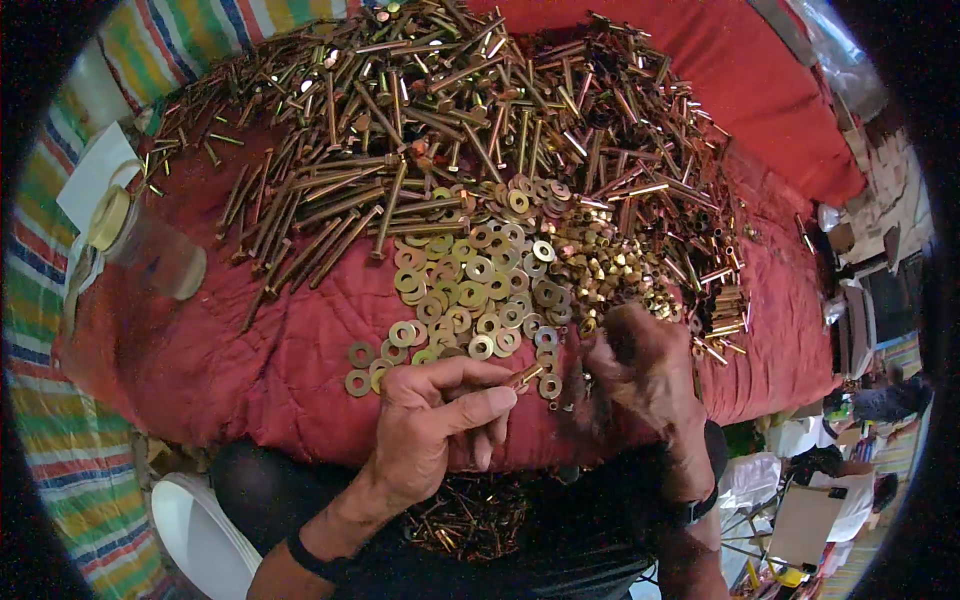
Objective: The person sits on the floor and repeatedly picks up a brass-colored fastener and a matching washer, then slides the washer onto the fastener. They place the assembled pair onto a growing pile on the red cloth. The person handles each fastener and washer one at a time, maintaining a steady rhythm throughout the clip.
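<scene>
One small brass-coloured metal piece is poking out of the person's left hand, which is pinching it just in front of the loose washers. The right hand is curling at the near edge of the nuts, kinda blurry, so can't tell if it's gripping anything. Tons of long bolts are lying farther back, all sitting on red quilted cloth.

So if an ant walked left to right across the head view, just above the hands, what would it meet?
Striped sheet, see-through jar, long bolts, flat washers, pile of nuts, short coppery pieces.
</scene>
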